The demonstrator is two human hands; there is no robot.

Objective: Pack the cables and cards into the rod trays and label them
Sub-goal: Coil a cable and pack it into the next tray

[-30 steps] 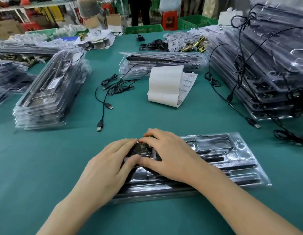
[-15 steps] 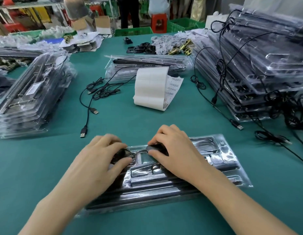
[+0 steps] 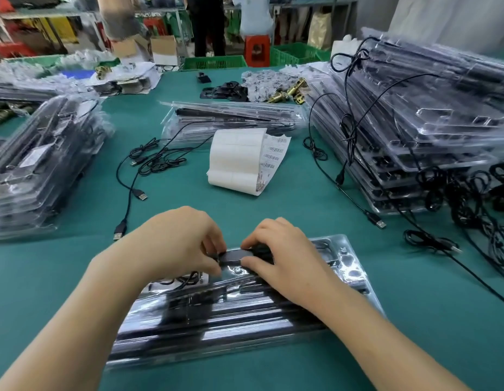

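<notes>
A clear plastic rod tray (image 3: 245, 320) with black rods lies on the green table in front of me. Both hands sit over its far edge. My left hand (image 3: 174, 244) and my right hand (image 3: 284, 255) each pinch an end of a small dark flat piece (image 3: 235, 255) between thumb and fingers, just above the tray. A coiled black cable with a white card (image 3: 186, 279) lies in the tray's left pocket, partly hidden under my left hand. A strip of white labels (image 3: 239, 162) lies farther back on the table.
Stacks of packed trays stand at the left (image 3: 39, 165), back centre (image 3: 231, 119) and right (image 3: 414, 131). Loose black USB cables (image 3: 143, 170) lie at centre left, more at the right (image 3: 471, 198). People stand beyond the table's far edge.
Both hands have lifted off the tray's pocket and drawn a little apart, now pinching the dark piece between them. The view has shifted, with the tray lying more slanted.
</notes>
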